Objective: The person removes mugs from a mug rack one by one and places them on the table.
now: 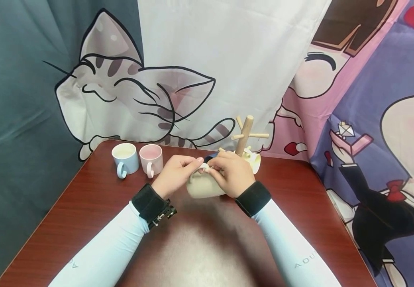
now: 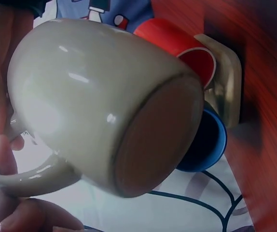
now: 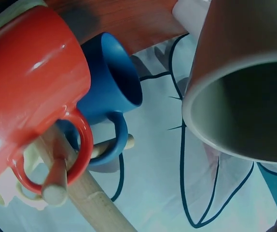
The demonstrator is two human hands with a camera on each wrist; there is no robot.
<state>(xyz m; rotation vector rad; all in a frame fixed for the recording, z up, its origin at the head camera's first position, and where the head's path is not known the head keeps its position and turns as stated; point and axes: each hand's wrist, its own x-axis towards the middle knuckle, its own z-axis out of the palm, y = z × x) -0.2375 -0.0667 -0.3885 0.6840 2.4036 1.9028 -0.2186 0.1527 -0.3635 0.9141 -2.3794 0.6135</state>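
Observation:
Both hands hold a pale grey-green mug (image 1: pixel 204 188) above the table, its body tilted on its side. The left hand (image 1: pixel 174 174) pinches the mug's handle from the left, and the right hand (image 1: pixel 238 175) pinches it from the right. In the left wrist view the mug's unglazed base faces the camera; its open mouth shows in the right wrist view. Just beyond the hands stands a wooden mug tree (image 1: pixel 245 133) with bare upper pegs. From its lower pegs hang a red mug (image 3: pixel 42 82) and a blue mug (image 3: pixel 112 79). The hands hide the red mug in the head view.
A light blue mug (image 1: pixel 127 160) and a pink mug (image 1: pixel 152 158) stand upright at the table's back left. A yellow mug (image 1: pixel 255 162) hangs on the tree's right side. Behind the reddish-brown table (image 1: pixel 300 223) hangs a printed curtain (image 1: pixel 235 59).

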